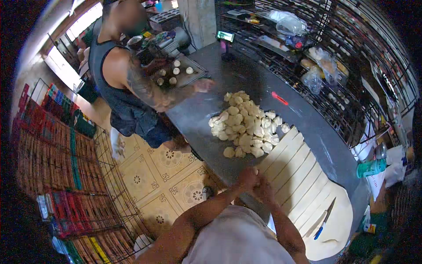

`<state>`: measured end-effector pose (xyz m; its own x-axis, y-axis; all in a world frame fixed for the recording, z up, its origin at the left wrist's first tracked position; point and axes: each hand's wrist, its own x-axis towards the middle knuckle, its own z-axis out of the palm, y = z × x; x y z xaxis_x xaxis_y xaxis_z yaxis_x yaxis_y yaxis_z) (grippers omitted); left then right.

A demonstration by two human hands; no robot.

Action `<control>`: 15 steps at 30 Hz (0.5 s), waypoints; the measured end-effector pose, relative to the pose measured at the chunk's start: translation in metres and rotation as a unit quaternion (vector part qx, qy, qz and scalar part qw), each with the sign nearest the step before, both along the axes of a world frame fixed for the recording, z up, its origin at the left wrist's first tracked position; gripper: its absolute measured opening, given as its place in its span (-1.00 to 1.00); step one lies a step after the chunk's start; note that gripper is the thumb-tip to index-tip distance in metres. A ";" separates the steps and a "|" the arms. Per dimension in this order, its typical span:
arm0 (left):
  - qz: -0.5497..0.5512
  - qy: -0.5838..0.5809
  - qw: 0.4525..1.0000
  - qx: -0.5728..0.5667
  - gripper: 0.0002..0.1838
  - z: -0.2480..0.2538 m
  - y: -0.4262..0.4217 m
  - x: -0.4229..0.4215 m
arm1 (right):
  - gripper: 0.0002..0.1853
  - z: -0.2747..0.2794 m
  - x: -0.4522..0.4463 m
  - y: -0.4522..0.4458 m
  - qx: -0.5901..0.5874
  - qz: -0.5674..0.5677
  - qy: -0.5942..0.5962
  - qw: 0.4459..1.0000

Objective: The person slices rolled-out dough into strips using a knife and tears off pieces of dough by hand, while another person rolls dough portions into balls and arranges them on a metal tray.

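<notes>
My left hand (249, 177) and my right hand (263, 188) meet at the table's near edge, fingers curled. A small pale bit of dough shows at the left fingertips; what the right fingers hold is hidden. Just right of them lies a sheet of dough (303, 185), cut into long strips at its left part and uncut at its rounded right end. A knife with a blue handle (320, 231) rests on the uncut part. Beyond my hands is a heap of small dough pieces (246, 123), some touching the strips' far ends.
Across the dark table (193, 119), a person (118, 75) stands at the left, one hand over the tabletop near a tray (193, 72) with several dough balls. A red tool (279, 98), a phone on a stand (225, 37), a green cup (371, 168) and wire racks (347, 92) line the far side.
</notes>
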<state>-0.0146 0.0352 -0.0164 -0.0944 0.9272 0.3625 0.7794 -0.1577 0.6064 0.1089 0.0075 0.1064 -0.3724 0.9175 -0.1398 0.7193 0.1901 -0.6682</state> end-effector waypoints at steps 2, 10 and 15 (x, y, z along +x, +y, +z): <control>0.055 0.028 0.998 0.007 -0.73 -0.029 0.003 0.002 | -0.35 0.006 0.000 -0.001 0.001 0.000 0.019 1.000; -0.074 -0.184 0.978 -0.057 -0.62 0.100 0.034 -0.040 | -0.55 0.099 -0.035 -0.007 -0.021 0.079 0.147 0.986; 0.004 -0.270 0.951 -0.150 -0.51 0.272 0.057 -0.054 | -0.50 0.189 -0.008 0.006 -0.207 -0.065 0.517 0.828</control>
<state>-0.0686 0.0920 0.2556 -0.1991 0.9797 -0.0224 0.3417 0.0908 0.9354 0.1010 0.0138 0.2959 -0.3918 0.9121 -0.1206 -0.2816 -0.2437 -0.9281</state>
